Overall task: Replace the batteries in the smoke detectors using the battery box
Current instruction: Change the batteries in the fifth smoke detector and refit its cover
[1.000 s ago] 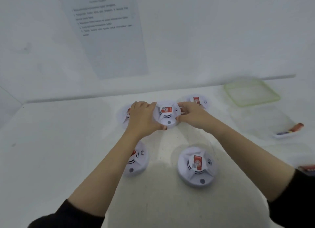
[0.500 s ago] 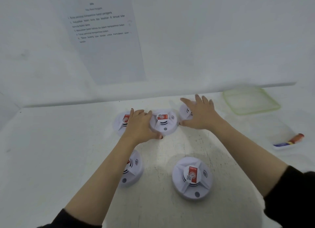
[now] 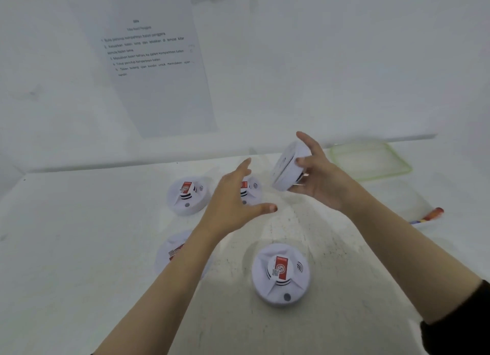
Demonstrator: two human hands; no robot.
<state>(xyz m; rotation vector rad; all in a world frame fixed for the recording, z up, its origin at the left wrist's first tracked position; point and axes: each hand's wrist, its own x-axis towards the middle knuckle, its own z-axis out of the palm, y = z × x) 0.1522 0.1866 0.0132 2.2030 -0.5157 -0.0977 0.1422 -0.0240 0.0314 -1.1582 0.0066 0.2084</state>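
Left of my left grip point(image 3: 233, 203), a spare detector point(image 3: 187, 195) sits on the table point(image 3: 79, 248). That grip is open and empty, fingers spread toward the lifted smoke detector point(image 3: 287, 169), probably to help twist it apart. My right grip point(image 3: 322, 181) curls round it, tilting it for access. The battery box point(image 3: 395, 195) lies right of that grip.

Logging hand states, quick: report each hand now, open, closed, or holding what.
Left hand: open, fingers spread, holding nothing.
Right hand: grips a white smoke detector, tilted in the air.
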